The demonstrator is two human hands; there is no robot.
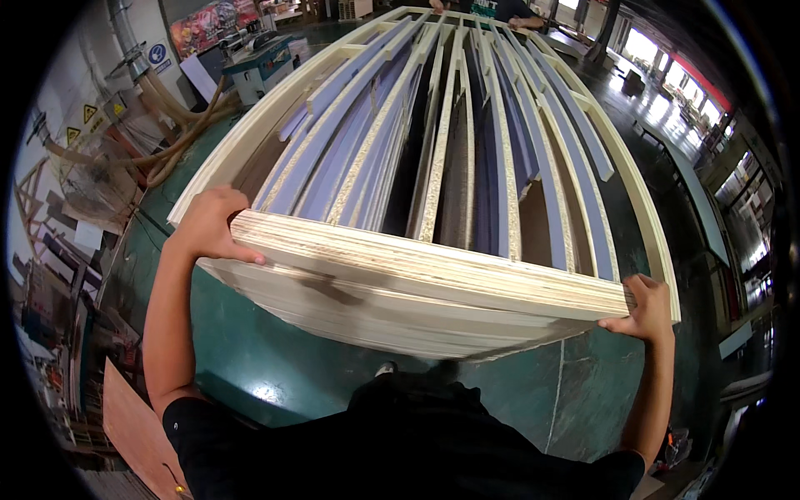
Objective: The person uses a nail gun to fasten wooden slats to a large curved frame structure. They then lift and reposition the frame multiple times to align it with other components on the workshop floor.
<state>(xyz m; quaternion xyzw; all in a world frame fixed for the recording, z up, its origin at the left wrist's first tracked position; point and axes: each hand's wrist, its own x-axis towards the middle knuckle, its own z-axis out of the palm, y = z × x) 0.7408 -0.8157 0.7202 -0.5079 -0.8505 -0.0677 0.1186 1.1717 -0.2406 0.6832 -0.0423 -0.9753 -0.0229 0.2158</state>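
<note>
A long wooden frame (433,258) of layered pale boards lies in front of me, on top of a stack of pale panels (400,317). Lengthwise strips (354,187) of chipboard and grey-blue board run inside it, some ending short of the near rail. My left hand (210,227) is wrapped over the near rail's left end, thumb on its front face. At the rail's right end, my right hand (644,308) grips the corner the same way. Fingers of both hands are partly hidden behind the rail.
Another person's hand (525,22) rests on the frame's far end. A machine (260,68) and thick hoses (179,137) stand at the far left. A long table (687,179) runs along the right. A brown board (137,433) leans at the lower left. The floor (267,350) is green.
</note>
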